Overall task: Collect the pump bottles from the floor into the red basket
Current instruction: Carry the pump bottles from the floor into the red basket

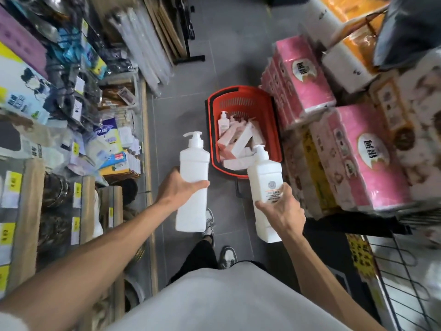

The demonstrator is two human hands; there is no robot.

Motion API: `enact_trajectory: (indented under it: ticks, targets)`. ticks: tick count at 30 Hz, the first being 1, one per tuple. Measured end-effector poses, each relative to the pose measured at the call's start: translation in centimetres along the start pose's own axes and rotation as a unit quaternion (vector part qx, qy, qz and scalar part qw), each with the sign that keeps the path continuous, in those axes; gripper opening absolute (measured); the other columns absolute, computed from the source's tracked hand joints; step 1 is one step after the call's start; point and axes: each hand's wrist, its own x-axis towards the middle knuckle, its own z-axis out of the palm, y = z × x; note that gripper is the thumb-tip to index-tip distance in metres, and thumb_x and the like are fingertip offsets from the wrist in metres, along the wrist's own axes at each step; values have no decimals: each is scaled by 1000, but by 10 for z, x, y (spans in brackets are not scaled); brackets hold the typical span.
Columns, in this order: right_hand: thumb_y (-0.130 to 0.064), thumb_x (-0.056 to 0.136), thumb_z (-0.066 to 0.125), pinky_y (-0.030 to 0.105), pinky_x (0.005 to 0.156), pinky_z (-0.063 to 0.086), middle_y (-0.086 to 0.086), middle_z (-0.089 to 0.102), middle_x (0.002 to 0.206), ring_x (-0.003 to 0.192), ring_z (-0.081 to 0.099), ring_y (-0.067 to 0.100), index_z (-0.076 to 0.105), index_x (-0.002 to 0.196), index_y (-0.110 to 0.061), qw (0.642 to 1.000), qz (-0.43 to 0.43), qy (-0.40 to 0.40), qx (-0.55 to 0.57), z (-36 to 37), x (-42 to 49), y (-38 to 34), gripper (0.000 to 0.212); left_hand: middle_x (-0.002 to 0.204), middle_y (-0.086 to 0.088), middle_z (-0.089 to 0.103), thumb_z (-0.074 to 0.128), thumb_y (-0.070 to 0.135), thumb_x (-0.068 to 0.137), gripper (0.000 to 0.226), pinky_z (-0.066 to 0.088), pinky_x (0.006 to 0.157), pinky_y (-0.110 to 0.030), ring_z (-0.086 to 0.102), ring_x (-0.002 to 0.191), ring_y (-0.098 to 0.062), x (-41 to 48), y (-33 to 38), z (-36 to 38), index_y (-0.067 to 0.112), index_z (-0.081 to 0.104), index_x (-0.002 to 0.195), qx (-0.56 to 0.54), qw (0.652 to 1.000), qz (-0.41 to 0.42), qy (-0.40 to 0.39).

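Left hand: the left hand (177, 187) is wrapping around the waist of a plain white pump bottle (194, 163), thumb lying across the front face, fingers curling out of sight behind it.
Left bottle: it is standing upright in that grip, pump head rising well above the knuckles, base hanging down below the wrist.
Right hand: the right hand (282, 211) is clutching a second pump bottle (265, 177), this one labelled, with fingers curling round its lower half from the right.
Right bottle: it is leaning slightly towards the left hand. Its nozzle is reaching up past the fingertips and overlapping the near rim of the basket in this view. Whether it is over the basket or short of it, I cannot tell.
Red basket: the red basket (241, 102) is sitting on the grey floor (181, 103) ahead of both hands, closer to the right hand than to the left.
Basket load: a small pump bottle (223, 123) is standing at the far-left inside, with white and pink boxes (241, 142) piling up beside it.
Right of the right hand: pink tissue packs (307, 84) are stacking up just beside the basket.
Left of the left hand: shelves (71, 91) crowded with packaged goods are running along the aisle.
Below the hands: shoes (228, 256) are showing on the floor, between the two forearms.
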Motion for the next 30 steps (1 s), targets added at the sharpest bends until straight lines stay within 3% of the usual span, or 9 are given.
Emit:
enact_trajectory:
  ticks: [4, 8, 12, 15, 18, 22, 25, 28, 30]
  targets:
    - [-45, 71, 78, 37, 79, 42, -6, 54, 94, 83, 52, 22, 31, 105, -33, 1000, 16, 8, 8, 8, 23, -31, 59, 91, 9, 71, 76, 66, 47, 69, 59, 72, -36, 70, 80, -16, 38, 13, -14, 26, 61, 101, 0, 1000, 6, -24]
    - [-47, 69, 79, 40, 81, 48, -6, 55, 92, 83, 55, 21, 29, 105, -36, 999, 27, 17, 22, 20, 51, -54, 62, 88, 8, 71, 84, 53, 59, 53, 49, 59, -24, 68, 75, -12, 75, 27, -22, 23, 63, 97, -5, 999, 6, -44]
    - [-46, 70, 77, 36, 77, 44, -9, 53, 85, 81, 55, 22, 30, 103, -34, 999, 34, 26, 30, 30, 91, -71, 59, 87, 5, 67, 88, 32, 73, 49, 37, 41, -10, 59, 67, -1, 120, 41, -19, 11, 61, 108, -25, 998, 16, -53]
    - [-45, 71, 78, 36, 77, 46, -16, 46, 78, 79, 54, 21, 29, 103, -34, 999, 25, 33, 27, 41, 130, -75, 59, 87, -1, 68, 86, 19, 77, 35, 37, 41, -6, 59, 56, 3, 159, 54, -5, 8, 64, 103, -35, 996, 27, -81]
    - [-45, 70, 78, 35, 72, 45, -19, 46, 77, 76, 55, 20, 32, 102, -33, 999, 21, 42, 27, 62, 179, -76, 58, 81, 3, 65, 85, 14, 78, 33, 39, 43, -6, 60, 53, 9, 208, 65, 18, 5, 64, 102, -30, 995, 46, -88]
    - [-44, 71, 80, 31, 69, 39, -15, 49, 79, 75, 54, 19, 34, 105, -30, 998, 27, 44, 45, 90, 238, -63, 59, 96, -1, 69, 91, 31, 67, 61, 40, 43, -6, 67, 79, -9, 268, 59, 59, 6, 60, 112, -33, 996, 43, -74]
    - [-43, 72, 80, 31, 71, 39, -19, 48, 78, 75, 54, 18, 37, 106, -28, 996, 37, 48, 59, 114, 279, -47, 57, 100, 0, 70, 92, 36, 63, 67, 44, 46, -10, 67, 81, -11, 308, 48, 96, 9, 59, 114, -29, 996, 30, -78]
    - [-42, 73, 81, 29, 73, 38, -17, 52, 81, 78, 55, 18, 40, 112, -27, 995, 47, 49, 72, 138, 321, -32, 58, 100, 2, 71, 87, 55, 43, 86, 59, 65, -32, 70, 87, -17, 345, 37, 132, 16, 58, 113, -26, 997, 11, -68]
    - [-44, 71, 80, 30, 74, 38, -10, 57, 86, 80, 57, 19, 43, 115, -25, 994, 57, 54, 74, 157, 350, -22, 61, 103, 3, 70, 84, 62, 38, 93, 61, 72, -41, 70, 88, -18, 373, 24, 158, 20, 56, 115, -17, 998, 0, -67]
